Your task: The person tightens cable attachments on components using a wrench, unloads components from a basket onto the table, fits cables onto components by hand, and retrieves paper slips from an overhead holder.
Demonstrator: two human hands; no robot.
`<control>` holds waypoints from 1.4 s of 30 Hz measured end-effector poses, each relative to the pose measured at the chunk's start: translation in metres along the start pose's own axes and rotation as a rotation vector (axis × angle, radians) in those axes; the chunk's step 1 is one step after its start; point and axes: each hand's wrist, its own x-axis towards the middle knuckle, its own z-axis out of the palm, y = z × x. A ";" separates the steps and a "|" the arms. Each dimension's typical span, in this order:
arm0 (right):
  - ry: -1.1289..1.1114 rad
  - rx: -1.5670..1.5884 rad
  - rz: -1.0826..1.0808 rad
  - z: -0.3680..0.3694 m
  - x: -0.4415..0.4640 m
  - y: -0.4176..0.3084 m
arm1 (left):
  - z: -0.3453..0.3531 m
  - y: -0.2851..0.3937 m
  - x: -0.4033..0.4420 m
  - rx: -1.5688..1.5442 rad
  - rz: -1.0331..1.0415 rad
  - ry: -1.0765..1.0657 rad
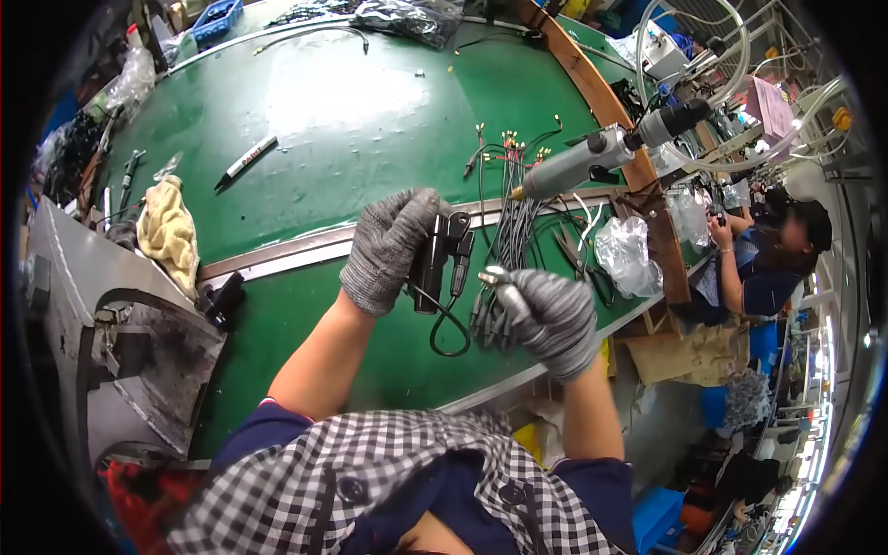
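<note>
My left hand point(393, 248), in a grey knit glove, is closed around a black elongated device point(429, 268) held above the green bench. From the device a black cable point(450, 351) loops down and back up to a plug beside it. My right hand point(553, 319), gloved too, is closed with a small shiny metal piece point(495, 275) showing at its fingertips; its exact kind is unclear. Behind that hand lies a bundle of dark cables point(518, 227) with small coloured ends. A grey power screwdriver point(573, 165) hangs over the bundle, its tip pointing left.
A paint marker point(247, 163) lies on the green bench point(370, 176). Pliers point(585, 266) and a clear plastic bag point(627, 257) are at the right. On the left are a yellowish cloth point(168, 229) and a grey metal fixture point(139, 370). Another person point(782, 250) sits at far right.
</note>
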 end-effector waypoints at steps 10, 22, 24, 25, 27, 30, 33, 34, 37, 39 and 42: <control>-0.470 -0.503 -0.203 -0.028 0.040 -0.030 | 0.011 0.005 -0.004 0.444 0.012 -0.071; 0.267 0.327 0.212 0.072 -0.002 -0.001 | -0.001 -0.025 0.009 0.231 0.018 0.016; 0.232 0.298 0.164 0.066 -0.008 0.007 | 0.001 -0.023 0.007 0.233 0.027 0.004; 0.194 0.262 0.113 0.059 -0.008 0.009 | 0.000 -0.021 0.007 0.229 0.039 -0.006; 0.160 0.243 0.049 0.050 -0.012 0.016 | -0.008 -0.012 0.005 0.241 0.059 -0.005; -0.051 0.135 0.096 0.048 -0.029 0.029 | -0.037 0.017 -0.005 0.440 0.074 0.139; -0.519 -0.027 -0.027 0.089 -0.040 0.030 | -0.043 0.025 -0.032 0.423 -0.042 0.081; -0.508 -0.028 -0.041 0.095 -0.036 0.027 | -0.042 0.024 -0.042 0.402 -0.108 0.035; -0.481 0.021 -0.047 0.106 -0.029 0.022 | -0.049 -0.004 -0.068 0.389 -0.088 0.048; -0.073 0.449 0.023 0.110 -0.019 0.022 | -0.052 -0.024 -0.079 0.375 -0.062 0.093; -0.154 1.204 0.096 0.136 -0.007 -0.004 | -0.046 -0.041 -0.087 0.332 -0.033 0.174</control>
